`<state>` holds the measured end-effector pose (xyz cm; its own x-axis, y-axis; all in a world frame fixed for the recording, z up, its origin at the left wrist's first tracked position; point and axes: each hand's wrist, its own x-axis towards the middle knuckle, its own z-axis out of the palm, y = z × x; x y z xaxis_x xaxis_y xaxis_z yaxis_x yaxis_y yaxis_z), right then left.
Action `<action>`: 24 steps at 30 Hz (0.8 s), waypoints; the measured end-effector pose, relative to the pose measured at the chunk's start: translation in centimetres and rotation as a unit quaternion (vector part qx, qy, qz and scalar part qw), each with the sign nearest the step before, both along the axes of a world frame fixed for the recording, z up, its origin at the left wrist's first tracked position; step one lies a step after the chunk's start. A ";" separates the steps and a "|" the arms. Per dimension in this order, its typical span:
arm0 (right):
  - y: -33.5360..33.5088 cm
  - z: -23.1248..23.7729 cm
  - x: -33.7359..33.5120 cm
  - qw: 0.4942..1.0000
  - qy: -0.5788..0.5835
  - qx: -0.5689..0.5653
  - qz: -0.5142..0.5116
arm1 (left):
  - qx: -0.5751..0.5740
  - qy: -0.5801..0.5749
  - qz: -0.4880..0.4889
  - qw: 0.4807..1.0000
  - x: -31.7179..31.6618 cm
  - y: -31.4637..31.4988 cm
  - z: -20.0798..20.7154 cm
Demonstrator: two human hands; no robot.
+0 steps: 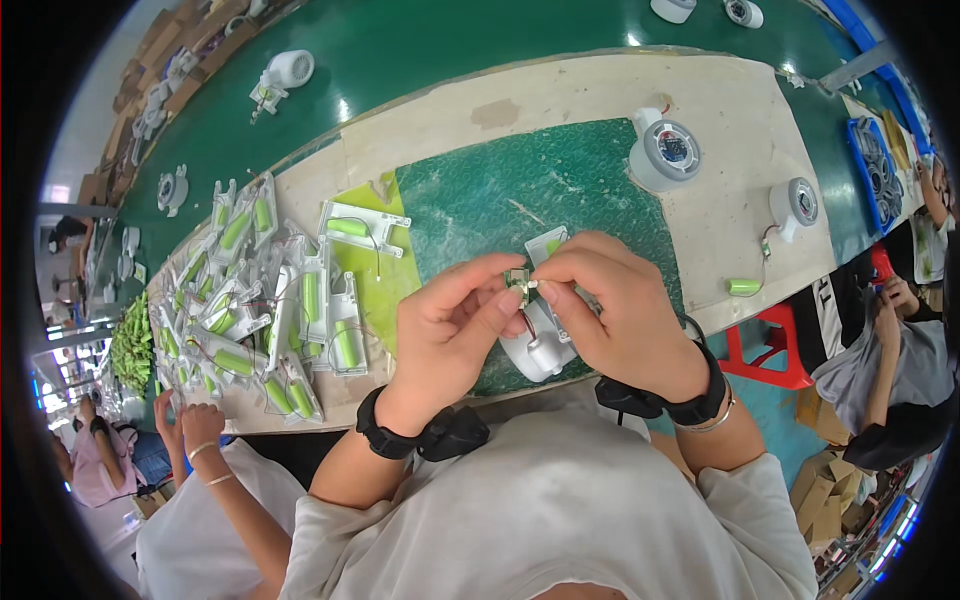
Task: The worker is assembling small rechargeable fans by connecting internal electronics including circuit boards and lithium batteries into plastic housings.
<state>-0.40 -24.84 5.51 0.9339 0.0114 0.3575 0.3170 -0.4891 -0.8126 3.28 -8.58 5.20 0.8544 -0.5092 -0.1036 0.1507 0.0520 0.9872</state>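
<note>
My left hand [450,325] pinches a small green circuit board [517,278] between thumb and fingers. My right hand [615,310] meets it from the other side, closed on what looks like a small white plug [533,286] at the board's edge. Dark and red wires run down from there toward a white plastic housing [543,357] with a rounded end, lying below my hands on a green mat [455,200]. Behind my fingers, part of a white plastic handle shell [546,243] shows; my right hand hides the rest.
Left of the mat lies a heap of white handle shells with green battery cells [235,310], partly over a yellow-green sheet [375,285]. Round white-grey fan heads [667,155] stand to the right, one wired to a loose green cell [743,287]. Co-workers sit on both sides; a red stool [768,350] stands right.
</note>
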 end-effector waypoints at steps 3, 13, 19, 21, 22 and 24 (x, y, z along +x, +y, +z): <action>0.0 -0.1 -0.2 1.000 -0.009 -0.014 0.000 | -0.011 -0.005 0.009 1.000 -0.1 0.1 -0.1; 0.6 0.1 -0.8 0.999 -0.004 -0.021 -0.031 | 0.150 -0.295 -0.002 0.944 0.1 -0.1 0.1; 2.0 -0.3 -1.8 0.981 0.102 0.122 -0.111 | 0.152 -0.306 0.047 0.939 0.1 -0.9 -0.4; 2.6 -0.6 -2.1 0.980 0.072 0.121 -0.139 | 0.158 -0.359 0.045 0.919 0.3 -1.0 -0.4; 2.7 -0.6 -2.1 0.980 0.072 0.121 -0.139 | 0.158 -0.358 0.045 0.919 0.3 -1.0 -0.4; 2.8 -0.6 -2.2 0.981 0.065 0.118 -0.142 | 0.170 -0.412 0.039 0.894 0.4 -1.0 -0.4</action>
